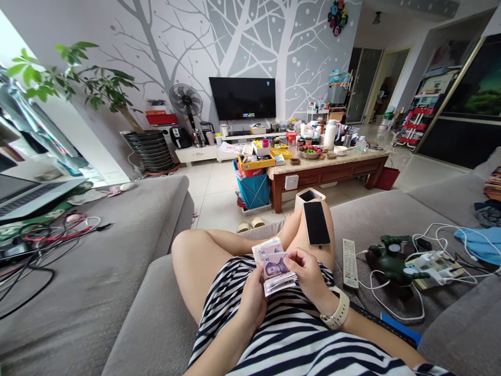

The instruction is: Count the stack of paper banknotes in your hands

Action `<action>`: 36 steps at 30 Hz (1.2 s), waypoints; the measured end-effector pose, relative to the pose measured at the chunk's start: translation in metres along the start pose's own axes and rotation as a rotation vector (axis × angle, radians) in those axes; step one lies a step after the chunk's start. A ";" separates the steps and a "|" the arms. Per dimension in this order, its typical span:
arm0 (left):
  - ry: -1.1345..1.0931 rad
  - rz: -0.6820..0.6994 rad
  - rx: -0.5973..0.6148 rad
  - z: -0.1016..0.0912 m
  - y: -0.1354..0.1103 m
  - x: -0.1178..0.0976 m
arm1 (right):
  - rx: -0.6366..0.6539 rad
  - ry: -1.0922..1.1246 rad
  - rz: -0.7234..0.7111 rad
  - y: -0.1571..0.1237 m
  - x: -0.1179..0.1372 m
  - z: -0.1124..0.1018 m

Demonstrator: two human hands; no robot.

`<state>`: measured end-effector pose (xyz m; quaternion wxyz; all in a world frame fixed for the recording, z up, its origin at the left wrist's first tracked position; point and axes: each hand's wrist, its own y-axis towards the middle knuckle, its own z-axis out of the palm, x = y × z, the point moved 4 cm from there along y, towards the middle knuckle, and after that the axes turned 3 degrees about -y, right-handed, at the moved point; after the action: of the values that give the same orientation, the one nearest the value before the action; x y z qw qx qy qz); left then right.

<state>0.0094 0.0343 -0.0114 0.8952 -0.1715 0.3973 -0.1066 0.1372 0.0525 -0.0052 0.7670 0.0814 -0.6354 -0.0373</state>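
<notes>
I sit cross-legged on a grey sofa [117, 282] in a striped dress. Both hands hold a stack of banknotes [273, 263] over my lap. My left hand [252, 300] grips the stack from below. My right hand [309, 277], with a pale watch at its wrist, pinches the top note from the right side. A black phone [316, 223] lies face up on my right knee, just above the notes.
A remote control [349, 262], a green toy figure [391, 258] and white cables lie on the sofa to my right. A laptop [27, 193] and wires sit at the left. A cluttered coffee table [329, 167], a bin [309, 197] and slippers stand ahead.
</notes>
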 end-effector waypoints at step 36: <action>0.008 0.014 0.050 -0.001 0.002 0.001 | 0.040 -0.059 -0.050 -0.003 0.003 0.000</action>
<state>0.0096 0.0352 -0.0132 0.8983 -0.1456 0.3994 -0.1110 0.1379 0.0492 -0.0031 0.7449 0.1115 -0.6562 -0.0461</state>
